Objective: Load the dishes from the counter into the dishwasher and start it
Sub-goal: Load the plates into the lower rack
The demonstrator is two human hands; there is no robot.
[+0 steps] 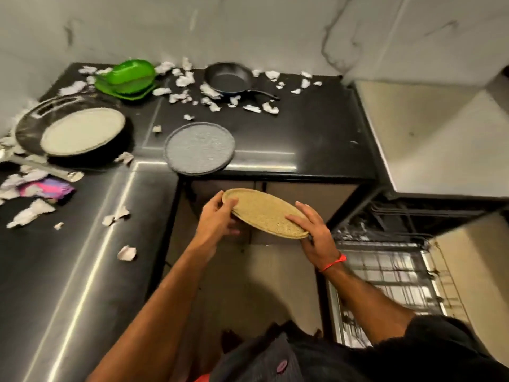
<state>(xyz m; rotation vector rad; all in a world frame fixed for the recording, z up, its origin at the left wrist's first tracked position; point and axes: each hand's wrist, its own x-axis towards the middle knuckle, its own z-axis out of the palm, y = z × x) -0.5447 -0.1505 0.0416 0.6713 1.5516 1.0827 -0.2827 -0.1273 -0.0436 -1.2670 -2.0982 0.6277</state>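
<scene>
Tan plate (264,213) is held off the counter (275,133) by both rims, left hand (217,216) gripping far-left edge, right hand (314,232) near-right, long axis slanting down-right toward the open dishwasher rack (385,274), nearer the right hand.

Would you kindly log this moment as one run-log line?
stage: carrying | item: tan plate | left hand: grip on rim | right hand: grip on rim | dishwasher rack: open | counter: grey plate waiting

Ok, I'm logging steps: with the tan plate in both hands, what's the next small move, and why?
Probably carry the tan plate right and down toward the open dishwasher rack: left hand and right hand grip its edges, held off the counter.
</scene>
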